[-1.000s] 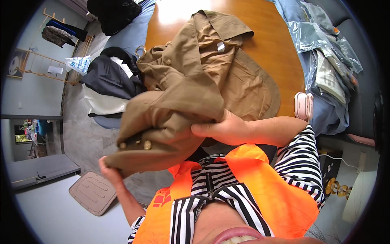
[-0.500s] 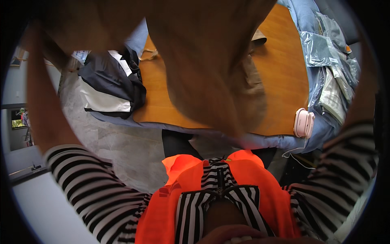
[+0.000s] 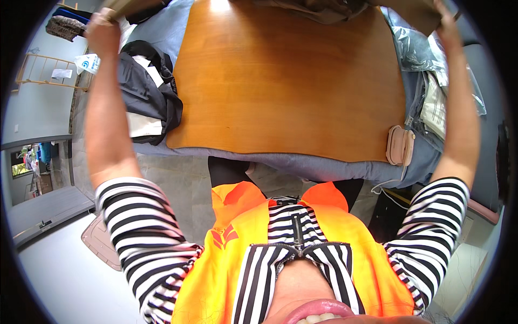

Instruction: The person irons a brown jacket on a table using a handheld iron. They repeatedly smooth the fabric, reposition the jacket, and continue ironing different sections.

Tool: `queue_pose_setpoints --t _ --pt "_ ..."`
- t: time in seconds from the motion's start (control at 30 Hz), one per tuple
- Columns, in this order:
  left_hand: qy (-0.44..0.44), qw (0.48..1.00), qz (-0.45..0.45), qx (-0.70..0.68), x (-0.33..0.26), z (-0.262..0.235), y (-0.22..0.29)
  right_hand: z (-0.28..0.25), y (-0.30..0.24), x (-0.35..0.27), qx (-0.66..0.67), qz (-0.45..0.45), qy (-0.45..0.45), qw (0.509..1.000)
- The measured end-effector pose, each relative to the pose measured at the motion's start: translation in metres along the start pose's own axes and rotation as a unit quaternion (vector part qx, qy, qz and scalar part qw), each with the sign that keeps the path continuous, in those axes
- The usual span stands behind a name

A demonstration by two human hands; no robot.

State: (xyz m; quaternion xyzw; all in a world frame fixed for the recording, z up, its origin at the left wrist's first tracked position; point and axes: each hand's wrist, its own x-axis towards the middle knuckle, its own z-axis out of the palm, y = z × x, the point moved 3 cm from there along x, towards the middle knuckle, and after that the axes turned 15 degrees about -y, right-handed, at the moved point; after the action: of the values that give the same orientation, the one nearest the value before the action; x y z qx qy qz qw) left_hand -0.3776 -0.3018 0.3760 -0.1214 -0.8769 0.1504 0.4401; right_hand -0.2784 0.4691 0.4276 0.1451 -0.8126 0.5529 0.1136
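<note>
Both of my arms reach far out to the top of the view, spread wide apart. A brown piece of cloth [image 3: 324,9], perhaps a garment, stretches between them; most of it lies beyond the upper edge, so its kind is hidden. At the upper left, my left hand [image 3: 102,33] is closed on one end of it. The other end is gripped by my right hand [image 3: 447,26] at the upper right. Between my arms lies a wooden board [image 3: 291,92], its top bare below the cloth.
Dark and white clothes [image 3: 143,89] lie along the board's left edge. Clear plastic bags with folded cloth [image 3: 434,105] are at the right. A small pink appliance [image 3: 400,146] with a white cord stands at the near right corner. Blue fabric [image 3: 324,162] shows under the board.
The brown cloth, which hung close in front over the board, has swung up and away to the far edge. Both hands now show at its ends, and the board is uncovered.
</note>
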Motion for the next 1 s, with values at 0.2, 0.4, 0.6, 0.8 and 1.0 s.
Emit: queue_pose_setpoints --t 0.2,0.4,0.6,0.8,1.0 --pt "-0.276 0.951 0.074 -0.116 -0.198 0.030 0.146 0.084 0.251 -0.205 0.275 0.351 0.217 0.869" --pt "-0.310 0.935 0.030 -0.170 -0.322 0.016 0.180 0.064 0.280 -0.283 -0.398 0.540 0.071 0.738" --pt "-0.370 0.915 0.062 -0.148 -0.352 0.002 0.178 0.053 0.232 -0.261 -0.553 0.520 -0.045 0.649" --pt "-0.445 0.878 0.064 -0.167 -0.374 -0.046 0.191 0.031 0.271 -0.260 -0.676 0.455 -0.079 0.574" --pt "-0.625 0.709 -0.002 -0.327 -0.367 -0.062 0.173 0.060 0.241 -0.246 -0.760 0.441 -0.189 0.439"
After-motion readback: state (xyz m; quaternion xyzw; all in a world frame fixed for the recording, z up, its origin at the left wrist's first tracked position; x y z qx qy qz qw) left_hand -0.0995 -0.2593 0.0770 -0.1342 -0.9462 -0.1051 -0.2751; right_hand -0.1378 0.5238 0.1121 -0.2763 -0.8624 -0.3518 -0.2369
